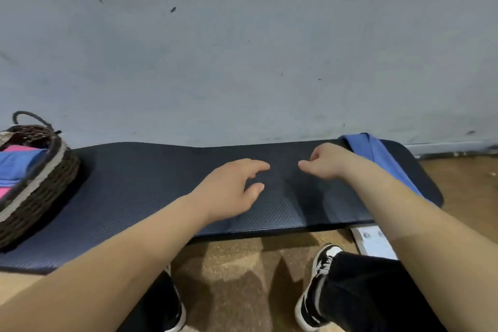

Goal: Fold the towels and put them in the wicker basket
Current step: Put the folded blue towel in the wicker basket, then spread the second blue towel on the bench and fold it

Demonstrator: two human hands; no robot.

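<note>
Your L hand (231, 186) hovered palm-down over the mat (134, 183), fingers spread, empty. R hand (324, 160) loosely curled, empty; towel (377, 153) at its 3 o'clock, basket (40, 183) at 9.

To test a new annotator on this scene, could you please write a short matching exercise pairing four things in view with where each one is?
Things:
1. wicker basket
2. loose blue towel
3. left hand
4. shoes

Places:
A. on the floor, under the near edge of the mat
B. far left end of the dark mat, with pink and blue cloth inside
C. over the middle of the mat, empty
D. far right end of the mat, behind the right hand

Pairs: 1-B, 2-D, 3-C, 4-A
</note>
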